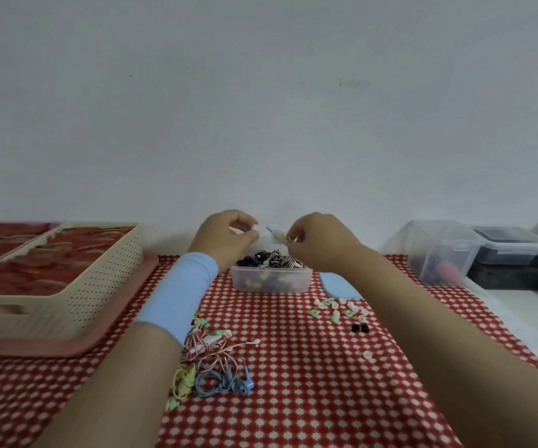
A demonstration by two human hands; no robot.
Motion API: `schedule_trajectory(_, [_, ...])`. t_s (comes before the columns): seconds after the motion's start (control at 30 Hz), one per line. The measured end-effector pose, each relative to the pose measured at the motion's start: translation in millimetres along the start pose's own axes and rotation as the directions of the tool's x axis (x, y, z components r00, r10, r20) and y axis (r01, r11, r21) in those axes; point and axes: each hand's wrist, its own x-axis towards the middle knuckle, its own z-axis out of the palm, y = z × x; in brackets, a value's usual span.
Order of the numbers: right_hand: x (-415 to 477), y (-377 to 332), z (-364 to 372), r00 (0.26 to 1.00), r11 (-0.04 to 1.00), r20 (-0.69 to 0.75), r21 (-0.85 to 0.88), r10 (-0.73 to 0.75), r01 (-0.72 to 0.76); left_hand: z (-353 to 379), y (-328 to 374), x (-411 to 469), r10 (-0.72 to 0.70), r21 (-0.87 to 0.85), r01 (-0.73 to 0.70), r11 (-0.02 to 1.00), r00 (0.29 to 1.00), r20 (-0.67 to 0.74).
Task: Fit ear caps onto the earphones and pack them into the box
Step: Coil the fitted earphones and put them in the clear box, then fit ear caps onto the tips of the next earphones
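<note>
Left hand (225, 236) pinches a white piece (254, 227), right hand (319, 242) a pale piece (279, 235); line them up squarely before pushing together.

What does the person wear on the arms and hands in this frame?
Both hands are bare: no glove shows on the left hand or the right hand. The left forearm carries a plain light blue sleeve band from the wrist part way up. The right forearm is uncovered. No watch or markings show.
</note>
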Motion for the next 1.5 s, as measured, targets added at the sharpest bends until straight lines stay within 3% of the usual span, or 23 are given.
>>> schedule_trajectory(0.1, [35,-4,4,0.998,0.996,0.026,-0.069,-0.049,0.051,-4,-12,18,-0.064,0.177,0.057,0.983,0.997,0.037])
schedule_trajectory(0.23, [65,-7,29,0.991,0.987,0.095,-0.124,-0.093,0.105,0,-36,28,-0.148,0.290,0.110,0.951,0.983,0.112])
schedule_trajectory(0.37, [77,-6,56,0.977,0.977,0.177,-0.157,-0.114,0.143,6,-50,32,-0.139,0.366,0.061,0.929,0.972,0.189])
schedule_trajectory(0.53, [79,-2,59,0.974,0.972,0.152,-0.139,-0.166,0.187,1,-58,38,0.004,0.399,-0.052,0.915,0.993,0.119])
schedule_trajectory(0.6, [78,-1,58,0.978,0.979,0.122,-0.091,-0.169,0.181,0,-60,38,0.030,0.443,-0.110,0.890,0.983,0.182])
schedule_trajectory(0.77, [65,-3,61,0.939,0.972,0.301,-0.112,-0.164,0.206,0,-56,30,-0.031,0.497,-0.145,0.856,0.944,0.328])
schedule_trajectory(0.97, [42,-21,43,0.963,0.965,0.080,-0.045,-0.256,0.260,-26,-42,4,0.004,0.440,-0.111,0.891,0.972,0.236])
schedule_trajectory(1.03, [26,-38,40,0.937,0.952,0.178,0.009,-0.301,0.304,-37,-37,-9,-0.053,0.463,-0.074,0.883,0.965,0.256])
schedule_trajectory(1.17, [-5,-64,49,0.817,0.932,0.471,0.032,-0.332,0.361,-50,-29,-40,-0.181,0.555,-0.056,0.830,0.914,0.364])
schedule_trajectory(1.37, [-29,-77,73,0.753,0.935,0.557,0.151,-0.349,0.322,-66,-38,-74,-0.259,0.521,-0.005,0.854,0.863,0.434])
schedule_trajectory(1.5, [-32,-73,83,0.798,0.945,0.508,0.148,-0.324,0.290,-75,-45,-86,-0.329,0.508,0.051,0.860,0.817,0.474])
